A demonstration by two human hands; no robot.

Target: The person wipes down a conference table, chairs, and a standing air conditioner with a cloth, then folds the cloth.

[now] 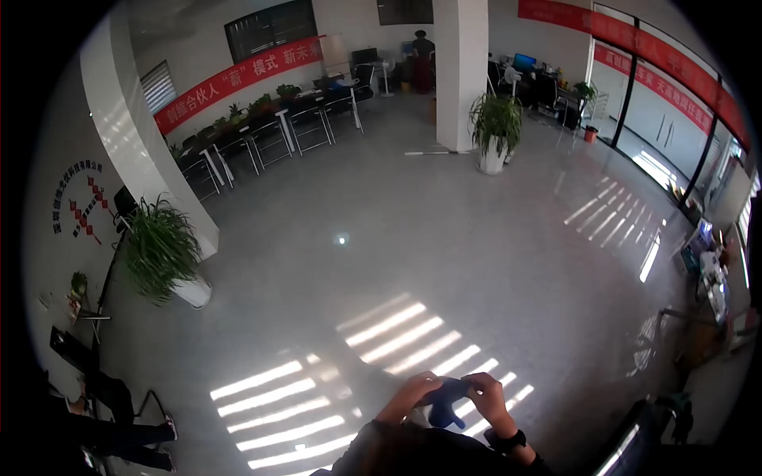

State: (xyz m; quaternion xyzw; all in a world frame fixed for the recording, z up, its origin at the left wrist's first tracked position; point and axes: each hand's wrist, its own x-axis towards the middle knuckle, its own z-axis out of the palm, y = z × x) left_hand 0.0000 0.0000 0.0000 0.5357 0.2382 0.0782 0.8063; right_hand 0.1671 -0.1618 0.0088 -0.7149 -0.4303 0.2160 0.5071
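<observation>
A small dark blue cloth item [450, 393] is stretched between my two hands, low in the head view. One end hangs down like the toe of a sock, though its exact kind is hard to make out. My left hand [413, 393] pinches its left upper edge. On the other side my right hand [490, 397] grips the right upper edge with bent fingers. A dark band [508, 442] circles my right wrist. Both hands are in front of my body, above the sunlit floor.
Grey floor [317, 206] spreads ahead. Potted plants stand at the left [193, 292] and by the pillar [462, 71]. Tables and chairs [305, 125] line the back, where a person [421, 59] stands. Another person's legs [127, 428] show at lower left. A cluttered desk [714, 278] is on the right.
</observation>
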